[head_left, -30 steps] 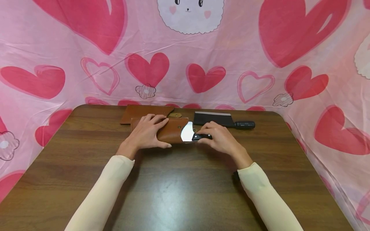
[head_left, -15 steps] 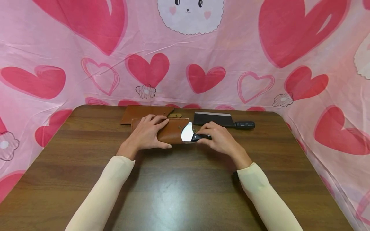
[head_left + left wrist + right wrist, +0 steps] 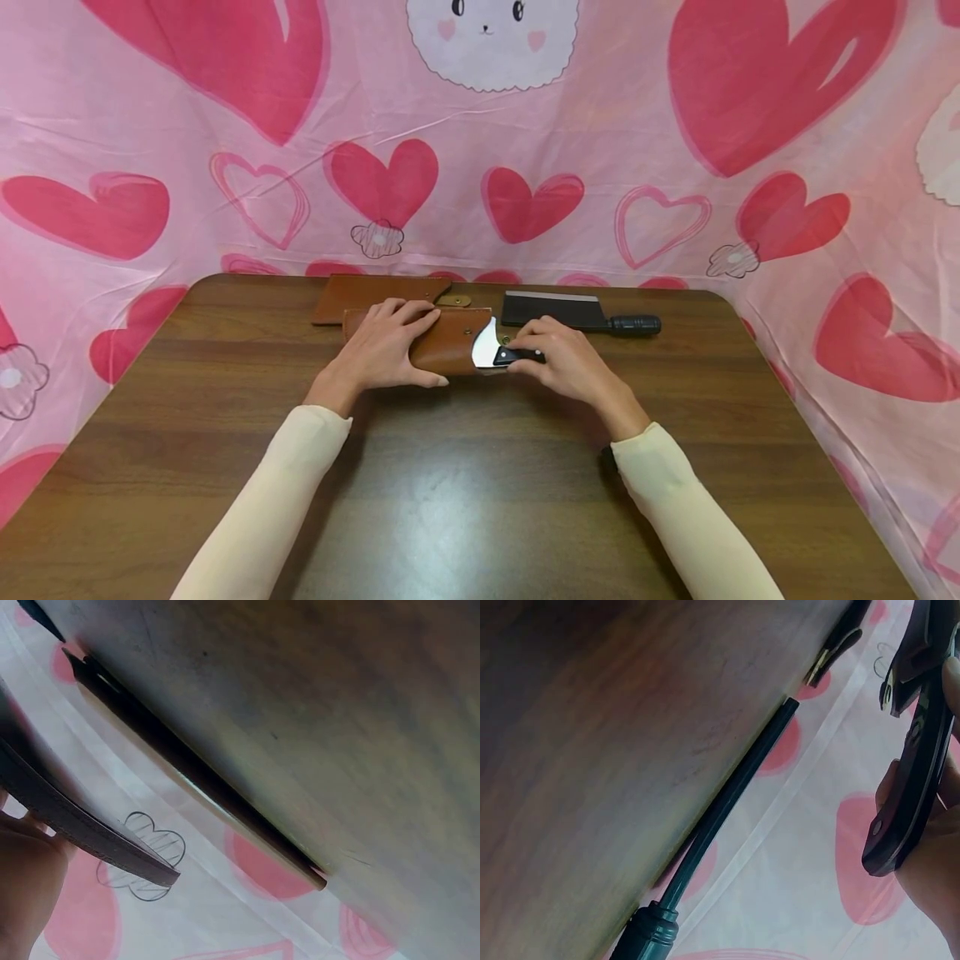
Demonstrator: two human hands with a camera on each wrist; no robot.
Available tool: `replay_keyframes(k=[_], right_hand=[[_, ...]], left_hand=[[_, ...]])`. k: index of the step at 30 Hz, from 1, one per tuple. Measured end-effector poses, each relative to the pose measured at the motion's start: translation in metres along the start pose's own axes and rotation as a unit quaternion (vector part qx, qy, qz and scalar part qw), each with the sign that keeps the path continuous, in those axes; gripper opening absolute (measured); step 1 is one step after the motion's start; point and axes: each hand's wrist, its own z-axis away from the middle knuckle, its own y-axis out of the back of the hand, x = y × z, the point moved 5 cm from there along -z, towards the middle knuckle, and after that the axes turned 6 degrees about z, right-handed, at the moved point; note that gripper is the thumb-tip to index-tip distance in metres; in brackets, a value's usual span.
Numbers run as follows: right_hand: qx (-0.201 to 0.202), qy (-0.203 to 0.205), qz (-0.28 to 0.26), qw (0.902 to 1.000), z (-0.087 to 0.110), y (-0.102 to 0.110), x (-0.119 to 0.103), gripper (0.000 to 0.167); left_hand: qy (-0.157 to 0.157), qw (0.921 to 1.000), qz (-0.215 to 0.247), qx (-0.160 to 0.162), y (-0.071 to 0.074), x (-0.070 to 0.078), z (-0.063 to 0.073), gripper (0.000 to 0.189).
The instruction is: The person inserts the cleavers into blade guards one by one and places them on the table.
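My left hand [image 3: 382, 346] grips a brown leather knife sheath [image 3: 450, 342] across its width, fingers over the top and thumb along the near edge. The left wrist view shows the edge of this sheath [image 3: 112, 851] raised off the table. A shiny cleaver blade [image 3: 487, 346] stands partly in the sheath's right end, the rest of it hidden inside. My right hand [image 3: 566, 358] pinches the cleaver's black riveted handle [image 3: 517, 356]. In the right wrist view the handle [image 3: 911, 780] sits between thumb and fingers, above the table.
A second brown leather sheath [image 3: 375, 292] with a tan snap strap [image 3: 454, 300] lies behind, near the table's far edge. To its right lies a black cleaver [image 3: 555, 310] with a ribbed handle [image 3: 636, 325]. Pink heart-print cloth hangs behind the wood-grain table [image 3: 480, 483].
The right hand and cleaver handle have shifted slightly left, while the left hand and sheath have moved slightly right. A little less blade shows outside the sheath.
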Motion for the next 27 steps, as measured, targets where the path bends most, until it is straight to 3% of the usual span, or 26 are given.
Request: replay_keyframes(k=[27], right_hand=[[0.021,-0.001,0.016,0.9997,-0.0036,-0.0026,-0.0057,0.025]], left_hand=[[0.000,1.0000,0.004,-0.001,-0.0023,0.0022,-0.0015,0.111]])
